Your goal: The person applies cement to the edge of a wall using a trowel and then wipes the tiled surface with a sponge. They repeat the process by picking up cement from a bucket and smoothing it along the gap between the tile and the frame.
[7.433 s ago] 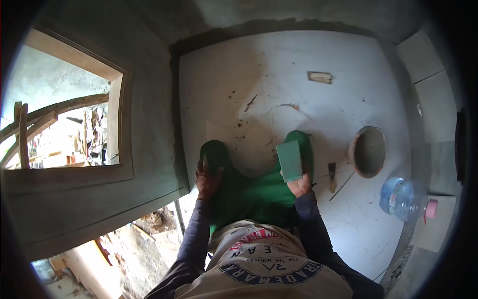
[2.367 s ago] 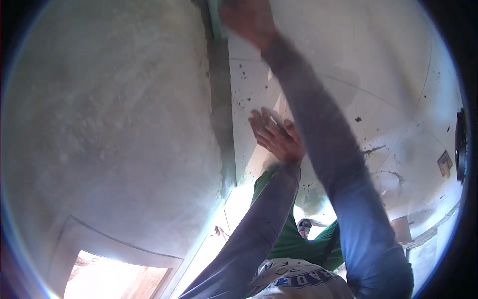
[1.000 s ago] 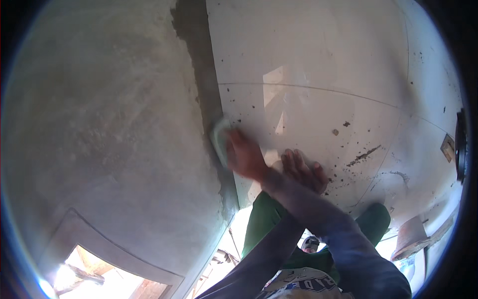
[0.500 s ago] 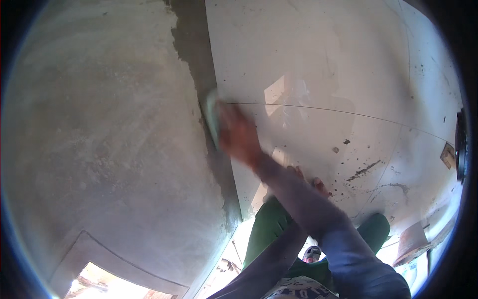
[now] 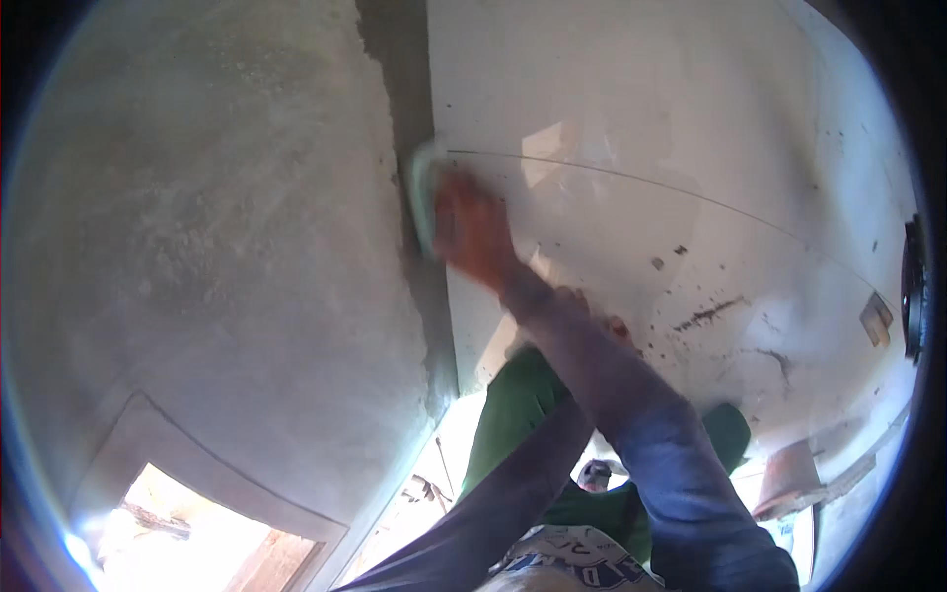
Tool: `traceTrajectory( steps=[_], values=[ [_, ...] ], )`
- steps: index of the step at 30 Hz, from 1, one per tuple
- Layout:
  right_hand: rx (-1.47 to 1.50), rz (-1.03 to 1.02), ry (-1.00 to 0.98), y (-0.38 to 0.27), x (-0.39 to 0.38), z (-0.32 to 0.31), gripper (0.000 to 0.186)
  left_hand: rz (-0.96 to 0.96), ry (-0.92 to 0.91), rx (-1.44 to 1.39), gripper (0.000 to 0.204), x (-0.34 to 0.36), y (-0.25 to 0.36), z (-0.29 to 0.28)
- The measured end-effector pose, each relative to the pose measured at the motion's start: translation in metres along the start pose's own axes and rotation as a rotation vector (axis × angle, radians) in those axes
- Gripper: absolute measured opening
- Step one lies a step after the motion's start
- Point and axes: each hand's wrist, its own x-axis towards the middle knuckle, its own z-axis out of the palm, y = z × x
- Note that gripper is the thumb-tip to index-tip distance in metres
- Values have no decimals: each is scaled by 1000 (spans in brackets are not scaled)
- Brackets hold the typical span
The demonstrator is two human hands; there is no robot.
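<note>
My right hand, smeared by motion, is closed on a pale green sponge-like pad. The pad lies against the dark damp-looking strip along the foot of the grey plastered wall, beside the edge of the pale tiled floor. My left arm crosses beneath my right forearm. Of my left hand only fingertips show, on either side of that forearm; they look spread near the floor, and the palm is hidden.
My knees in green trousers are bent close to the wall. Dark crumbs and smears mark the tiles at right. A small brownish block lies by a dark round object at the far right. A bright opening breaks the wall at lower left.
The whole view has shifted, so wall and floor sit higher in the picture. My right hand and the pad stay at the dark strip, slightly further up in the picture.
</note>
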Motion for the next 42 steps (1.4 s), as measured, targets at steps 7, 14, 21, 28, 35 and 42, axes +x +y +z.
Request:
traceTrajectory(
  steps=[7, 14, 21, 28, 35, 42],
  values=[
    [140, 20, 45, 15, -35, -54, 38, 26, -53, 69, 68, 8, -5, -4],
    [-100, -283, 32, -7, 89, -57, 40, 39, 91, -31, 76, 11, -1, -4],
    [171, -4, -172, 3, 26, -3, 39, 47, 45, -117, 71, 12, 1, -20],
    [-56, 60, -530, 2, -177, 7, 43, 12, 173, -142, 73, 9, 3, -16],
    [448, 209, -644, 16, 9, -11, 35, 12, 129, -22, 68, 7, -10, -7],
    [-66, 121, -1017, -1, -201, -36, 32, -19, 189, -222, 69, 10, -1, -10]
  ],
)
